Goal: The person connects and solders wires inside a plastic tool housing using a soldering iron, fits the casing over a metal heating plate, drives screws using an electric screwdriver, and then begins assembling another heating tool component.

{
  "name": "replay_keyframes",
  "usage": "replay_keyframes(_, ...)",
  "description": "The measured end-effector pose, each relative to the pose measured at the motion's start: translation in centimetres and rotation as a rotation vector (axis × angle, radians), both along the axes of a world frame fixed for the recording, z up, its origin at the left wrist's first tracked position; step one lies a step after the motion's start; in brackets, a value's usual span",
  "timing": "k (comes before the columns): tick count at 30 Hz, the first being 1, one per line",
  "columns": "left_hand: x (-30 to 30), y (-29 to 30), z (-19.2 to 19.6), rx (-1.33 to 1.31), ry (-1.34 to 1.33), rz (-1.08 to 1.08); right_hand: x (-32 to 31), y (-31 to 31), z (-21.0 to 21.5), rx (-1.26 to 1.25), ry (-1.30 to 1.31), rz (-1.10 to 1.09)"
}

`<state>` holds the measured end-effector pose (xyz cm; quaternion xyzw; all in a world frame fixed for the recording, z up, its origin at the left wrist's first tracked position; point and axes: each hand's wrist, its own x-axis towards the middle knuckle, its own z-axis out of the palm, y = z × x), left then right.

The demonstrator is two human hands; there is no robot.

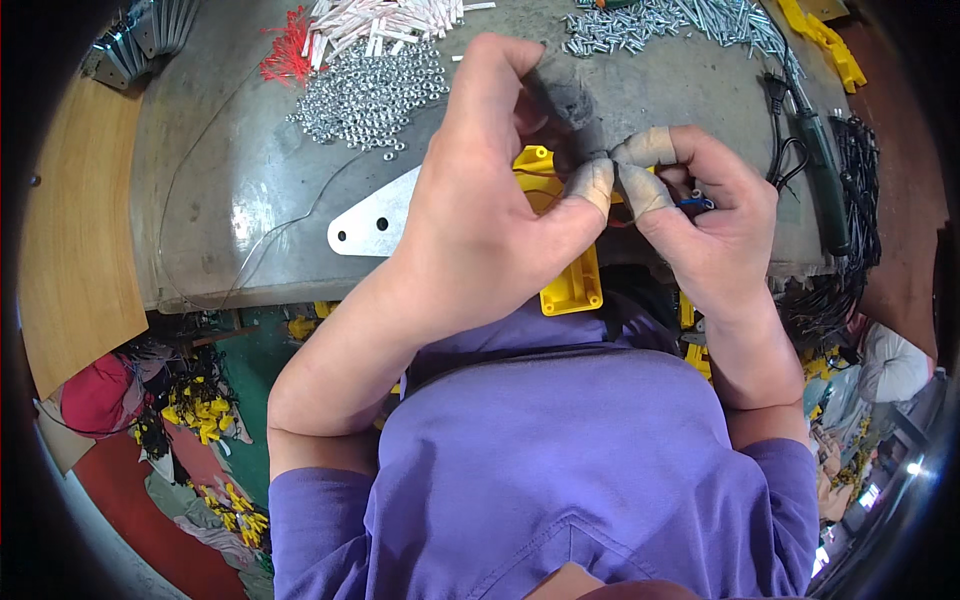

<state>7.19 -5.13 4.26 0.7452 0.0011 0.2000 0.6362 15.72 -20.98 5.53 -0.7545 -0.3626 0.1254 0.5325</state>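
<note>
My left hand (pixel 485 185) is closed round a dark, blurred, roughly cylindrical thing (pixel 570 105), its taped thumb pressed toward the fingertips of the other hand. Thumb and forefinger of my right hand (pixel 705 215), both wrapped in pale tape, pinch together right beside it; what lies between them is too small to make out. Below and behind the hands sits a yellow plastic housing (pixel 572 285) with screw holes in its corners, partly hidden. Thin wires, one with a blue part (pixel 697 203), show by my right palm. A flat metal plate (pixel 365 222) with holes lies under my left wrist.
Piles of metal nuts (pixel 365 100), white strips (pixel 375 20), red pieces (pixel 287 50) and screws (pixel 610 32) lie at the table's far side. On the right are a dark green corded tool (pixel 825 180) and black cables (pixel 858 190). A loose wire (pixel 265 240) crosses the left.
</note>
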Motion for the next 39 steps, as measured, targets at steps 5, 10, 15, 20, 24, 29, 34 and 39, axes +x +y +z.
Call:
replay_keyframes(5,0.0,0.5,0.0,0.073,-0.012,0.027,0.7,-0.3,0.6,-0.036,0.118,0.035)
replay_keyframes(10,0.2,0.6,0.0,0.744,-0.324,0.012,0.1,0.5,1.7,0.010,0.301,0.061)
replay_keyframes(15,0.9,0.7,-0.6,0.580,-0.461,0.045,0.0,-0.4,1.3,-0.046,0.492,0.083)
replay_keyframes(20,1.0,1.3,-0.9,0.624,-0.476,-0.058,0.8,-0.3,1.6,-0.104,0.524,0.129)
replay_keyframes(24,0.7,0.8,0.3,0.624,-0.390,0.027,0.0,0.0,1.4,-0.136,0.185,0.037)
replay_keyframes(29,1.7,2.1,1.6,-0.113,0.379,-0.266,1.8,-0.3,0.5,-0.102,-0.800,0.224)
replay_keyframes(34,0.6,2.1,0.1,0.582,-0.166,-0.055,1.9,0.1,0.2,-0.050,-0.011,0.082)
replay_keyframes(39,1.1,2.2,-0.6,0.955,-0.503,-0.038,1.7,0.2,0.2,-0.001,0.024,0.109)
